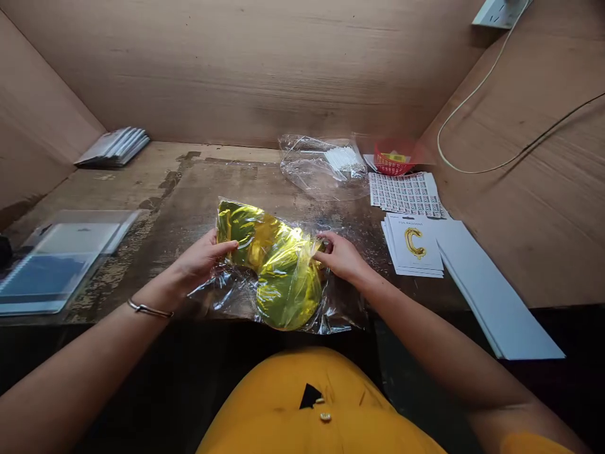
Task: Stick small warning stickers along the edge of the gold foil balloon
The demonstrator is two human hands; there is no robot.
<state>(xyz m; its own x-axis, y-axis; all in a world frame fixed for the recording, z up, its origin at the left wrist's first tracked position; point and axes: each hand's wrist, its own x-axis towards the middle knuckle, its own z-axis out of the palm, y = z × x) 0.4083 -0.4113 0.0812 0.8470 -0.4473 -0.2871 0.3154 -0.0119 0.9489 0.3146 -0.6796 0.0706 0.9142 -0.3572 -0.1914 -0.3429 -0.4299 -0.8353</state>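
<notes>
A shiny gold foil balloon, flat and folded, lies in a clear plastic bag at the table's front edge. My left hand grips its left side, thumb on top of the foil and fingers hidden underneath. On the upper right side, my right hand pinches the bag or foil between thumb and fingers; which layer it holds I cannot tell. Right of that hand lies a small stack of white cards, the top one printed "FOIL BALLOONS" with a gold letter C.
White card strips overhang the front edge at right. Behind are a printed sticker sheet, a red basket and a clear bag of white sticks. At left are clear sleeves and stacked packets. A cable hangs right.
</notes>
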